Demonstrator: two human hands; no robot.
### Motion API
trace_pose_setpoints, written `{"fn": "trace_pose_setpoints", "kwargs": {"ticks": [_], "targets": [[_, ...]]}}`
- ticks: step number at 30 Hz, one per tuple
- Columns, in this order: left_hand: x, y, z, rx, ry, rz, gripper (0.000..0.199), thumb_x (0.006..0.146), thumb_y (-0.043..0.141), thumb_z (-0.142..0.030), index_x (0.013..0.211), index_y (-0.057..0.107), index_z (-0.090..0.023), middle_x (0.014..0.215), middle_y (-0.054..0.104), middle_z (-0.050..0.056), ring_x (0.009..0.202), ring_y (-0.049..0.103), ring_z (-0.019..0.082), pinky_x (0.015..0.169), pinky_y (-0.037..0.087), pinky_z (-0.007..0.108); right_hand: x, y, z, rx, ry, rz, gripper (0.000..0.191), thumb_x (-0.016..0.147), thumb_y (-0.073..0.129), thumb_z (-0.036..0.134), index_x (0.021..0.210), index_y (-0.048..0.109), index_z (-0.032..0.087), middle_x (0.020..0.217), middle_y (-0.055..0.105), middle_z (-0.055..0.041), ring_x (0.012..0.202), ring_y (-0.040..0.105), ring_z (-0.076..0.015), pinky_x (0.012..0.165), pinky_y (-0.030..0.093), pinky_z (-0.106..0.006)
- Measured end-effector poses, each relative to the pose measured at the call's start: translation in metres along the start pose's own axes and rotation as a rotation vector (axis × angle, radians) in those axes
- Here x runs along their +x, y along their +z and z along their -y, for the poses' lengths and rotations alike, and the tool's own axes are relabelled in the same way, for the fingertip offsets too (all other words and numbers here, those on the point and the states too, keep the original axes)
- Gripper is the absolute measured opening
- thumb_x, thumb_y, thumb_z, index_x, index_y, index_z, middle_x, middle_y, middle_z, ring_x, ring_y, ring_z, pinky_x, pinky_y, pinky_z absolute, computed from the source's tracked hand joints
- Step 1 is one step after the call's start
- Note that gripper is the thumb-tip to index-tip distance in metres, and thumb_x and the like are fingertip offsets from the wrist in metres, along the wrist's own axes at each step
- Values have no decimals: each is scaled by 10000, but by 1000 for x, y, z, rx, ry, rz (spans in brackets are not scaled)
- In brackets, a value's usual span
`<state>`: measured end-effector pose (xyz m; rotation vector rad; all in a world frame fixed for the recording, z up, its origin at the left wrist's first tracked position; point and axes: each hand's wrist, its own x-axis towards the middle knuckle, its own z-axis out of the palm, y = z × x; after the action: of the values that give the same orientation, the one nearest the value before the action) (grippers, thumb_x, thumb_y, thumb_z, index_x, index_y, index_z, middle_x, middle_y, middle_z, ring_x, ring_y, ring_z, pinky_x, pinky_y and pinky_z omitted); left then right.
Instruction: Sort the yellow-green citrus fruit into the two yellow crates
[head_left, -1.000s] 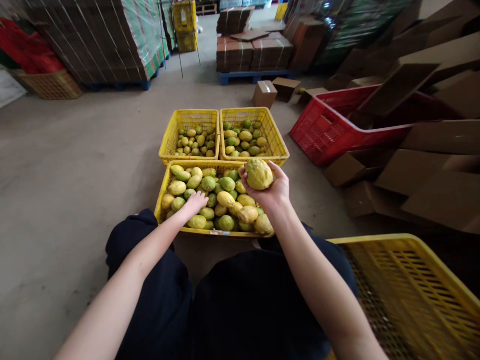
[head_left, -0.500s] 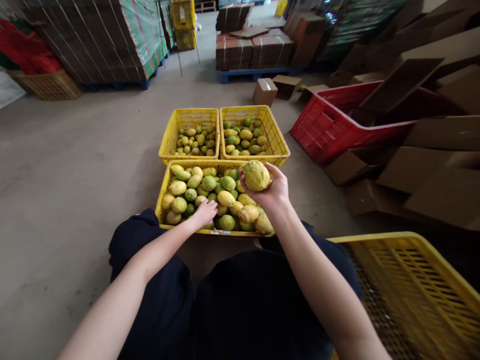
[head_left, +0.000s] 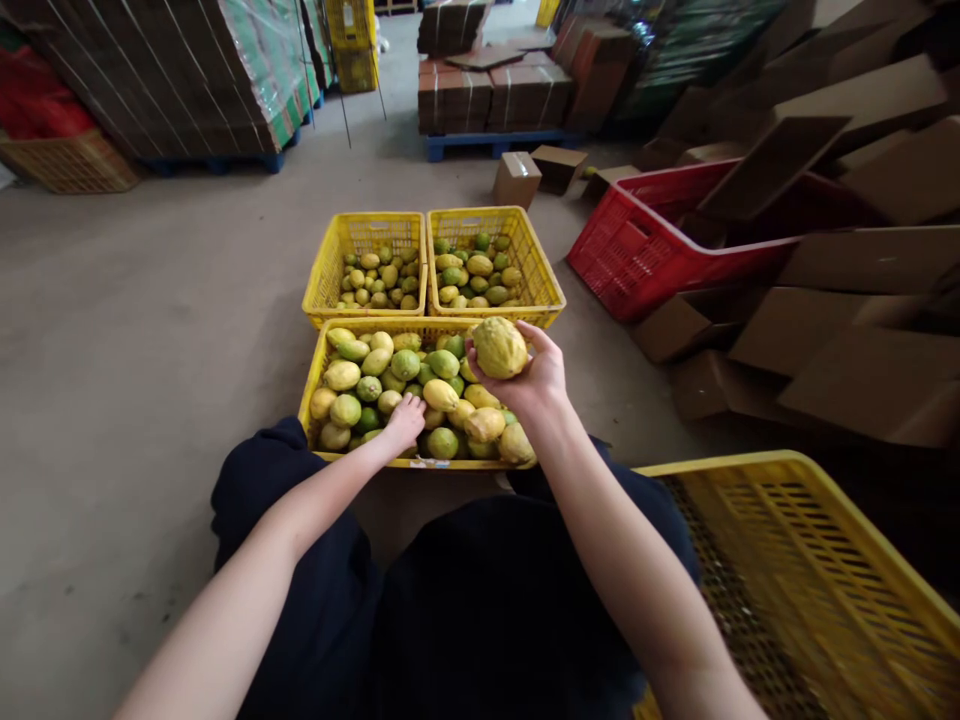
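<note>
A large, lumpy yellow-green citrus fruit [head_left: 499, 347] rests in my right hand [head_left: 538, 375], the fingers and thumb curved around it just above the right part of the front crate. My left hand [head_left: 406, 420] reaches down into that yellow crate [head_left: 306, 410], its fingers stretched over the fruit and touching them; the fingertips are partly hidden among the pile. Smooth and bumpy fruit, yellow to green, fill the crate. Beside my left fingers lies a pale yellow fruit [head_left: 440, 396]. A green one [head_left: 442, 443] sits near the front rim.
Behind stand two yellow crates, left [head_left: 319, 270] and right [head_left: 551, 275], with smaller fruit. At lower right is another yellow crate [head_left: 795, 465] beside my leg. A red crate [head_left: 622, 245] and piled cardboard boxes [head_left: 862, 380] stand at right. Stacked cardboard [head_left: 491, 95] sits on a blue pallet.
The view has turned slightly, so everything sits a little further left. My right hand still holds the fruit, and my left hand stays among the fruit in the front crate.
</note>
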<state>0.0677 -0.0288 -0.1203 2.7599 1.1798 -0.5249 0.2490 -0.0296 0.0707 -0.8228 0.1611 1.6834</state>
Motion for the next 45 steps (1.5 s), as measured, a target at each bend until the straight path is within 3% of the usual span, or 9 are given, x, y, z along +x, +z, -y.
{"fn": "trace_pose_setpoints", "kwargs": {"ticks": [8, 15, 19, 25, 30, 34, 39, 42, 45], "targets": [[0, -8, 16, -67, 98, -31, 435, 608, 912, -299, 980, 766, -126, 1126, 692, 176, 1128, 585, 352, 1115, 290, 516, -5, 4, 2, -32, -28, -40, 176, 833, 546, 286, 942, 634, 180, 721, 705, -54, 703, 691, -212, 559, 601, -315], [-20, -25, 30, -25, 127, -58, 493, 695, 842, -324, 1136, 687, -169, 1161, 671, 139, 1119, 573, 312, 1063, 324, 487, 2, 0, 1, -46, -27, 17, 158, 805, 565, 281, 918, 622, 186, 719, 708, -52, 661, 682, -211, 546, 598, -325], [-27, -22, 19, -20, 40, -59, 511, 753, 800, -393, 1172, 673, -129, 1233, 632, 187, 1156, 551, 332, 975, 373, 449, 9, -5, -4, -47, 1, 46, 155, 774, 605, 268, 908, 618, 191, 717, 700, -43, 645, 679, -204, 551, 593, -315], [-27, -18, -1, -2, 6, -45, 460, 755, 779, -187, 1198, 656, -165, 1288, 628, 144, 1174, 547, 306, 981, 377, 425, 3, 0, -7, -109, 1, -56, 124, 785, 572, 260, 891, 616, 214, 693, 682, -26, 625, 662, -204, 533, 585, -324], [-25, -35, -1, -49, -26, -29, 423, 699, 825, -159, 1096, 684, -121, 1194, 662, 133, 1118, 578, 296, 990, 399, 400, 1, 5, -9, -139, 6, -93, 113, 802, 555, 261, 886, 614, 217, 692, 689, -21, 622, 661, -198, 522, 580, -309], [-29, -69, 17, -400, -172, -217, 453, 659, 875, -323, 1042, 701, -158, 1149, 671, 116, 1085, 605, 311, 996, 428, 434, 3, 7, -10, -152, -29, -85, 104, 828, 566, 283, 877, 624, 212, 675, 696, -15, 621, 670, -191, 531, 581, -296], [-54, -115, 53, -1415, -289, -675, 515, 659, 849, -496, 1034, 688, -182, 1068, 716, 80, 1037, 657, 265, 961, 492, 387, 8, 6, -13, -106, -121, -24, 135, 870, 564, 325, 868, 630, 207, 642, 698, -3, 591, 680, -182, 512, 572, -275], [-69, -129, 56, -1932, -211, -717, 477, 701, 827, -484, 1021, 660, -173, 1023, 724, 67, 1001, 683, 244, 933, 521, 386, 11, 5, -21, -127, -145, 31, 141, 848, 580, 333, 884, 646, 214, 671, 720, -8, 583, 686, -191, 504, 576, -294], [-73, -135, 44, -2089, -116, -661, 429, 707, 846, -420, 990, 645, -169, 1009, 720, 68, 1004, 687, 256, 934, 538, 403, 15, 4, -34, -156, -223, 63, 142, 814, 608, 344, 853, 656, 217, 670, 721, 1, 558, 671, -185, 521, 588, -309]]}}
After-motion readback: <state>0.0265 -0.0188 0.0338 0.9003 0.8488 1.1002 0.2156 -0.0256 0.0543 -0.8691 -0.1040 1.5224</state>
